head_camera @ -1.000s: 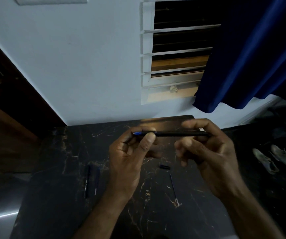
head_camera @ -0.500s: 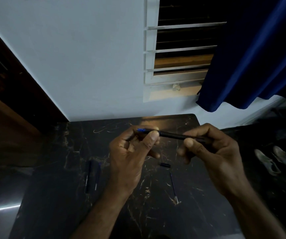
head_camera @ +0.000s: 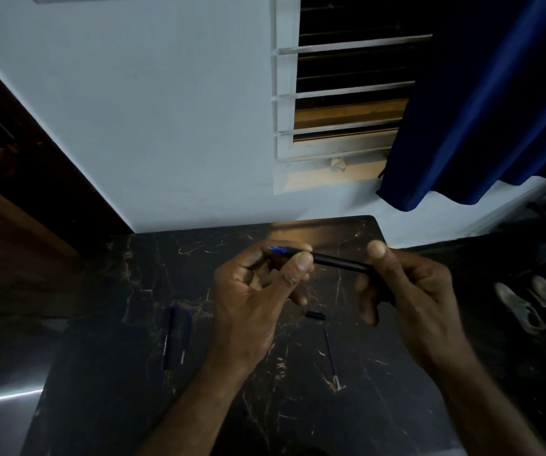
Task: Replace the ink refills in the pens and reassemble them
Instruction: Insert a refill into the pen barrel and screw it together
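Black pen (head_camera: 334, 261) pinched between left hand (head_camera: 251, 301) and right hand (head_camera: 409, 297).

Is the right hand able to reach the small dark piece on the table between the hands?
Likely not yet: right hand and left hand both hold the black pen. The small dark piece lies uncovered on the table, nothing else blocking it.

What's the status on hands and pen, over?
Both raised: left hand pinches the pen at its blue end; right hand grips the barrel. Loose refill and small dark piece lie on the table below. Nothing blocks the hands.
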Demonstrator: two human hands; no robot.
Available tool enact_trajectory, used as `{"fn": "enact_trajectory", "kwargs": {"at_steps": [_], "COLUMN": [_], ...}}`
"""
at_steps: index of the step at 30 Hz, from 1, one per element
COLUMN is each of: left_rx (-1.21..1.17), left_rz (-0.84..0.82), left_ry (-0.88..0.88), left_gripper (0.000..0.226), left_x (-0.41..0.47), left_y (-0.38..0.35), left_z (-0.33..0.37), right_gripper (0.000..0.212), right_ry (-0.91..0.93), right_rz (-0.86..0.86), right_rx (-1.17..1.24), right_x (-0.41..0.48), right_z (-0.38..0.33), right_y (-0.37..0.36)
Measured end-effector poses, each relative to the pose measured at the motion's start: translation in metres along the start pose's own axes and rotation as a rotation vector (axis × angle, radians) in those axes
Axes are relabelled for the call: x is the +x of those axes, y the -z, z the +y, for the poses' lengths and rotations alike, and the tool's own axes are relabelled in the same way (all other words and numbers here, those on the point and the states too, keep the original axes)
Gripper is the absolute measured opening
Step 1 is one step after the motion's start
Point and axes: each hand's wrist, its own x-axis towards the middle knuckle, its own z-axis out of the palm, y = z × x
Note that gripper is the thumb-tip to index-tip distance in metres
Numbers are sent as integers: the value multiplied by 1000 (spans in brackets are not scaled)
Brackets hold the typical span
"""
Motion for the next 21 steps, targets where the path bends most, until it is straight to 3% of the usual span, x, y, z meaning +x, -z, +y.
{"fn": "enact_trajectory", "kwargs": {"at_steps": [6, 9, 17, 19, 21], "left_rx": [15, 29, 52, 44, 31], "left_rz": [52, 54, 51, 27, -21], "left_ry": [17, 16, -19, -15, -21], "left_gripper": [15, 14, 14, 15, 15], "left_x": [0, -1, -4, -3, 0], "left_y": [-1, -1, -10, -14, -19], "left_z": [-4, -4, -3, -3, -3], "right_gripper": [33, 22, 26, 18, 23], "right_ry": [-11, -11, 78, 78, 75], "right_rz": [-50, -26, -94, -72, -30], "right_rx": [137, 96, 96, 91, 79], "right_x": [5, 6, 8, 9, 8], "right_z": [1, 5, 4, 6, 6], "right_y": [7, 8, 10, 14, 17]}}
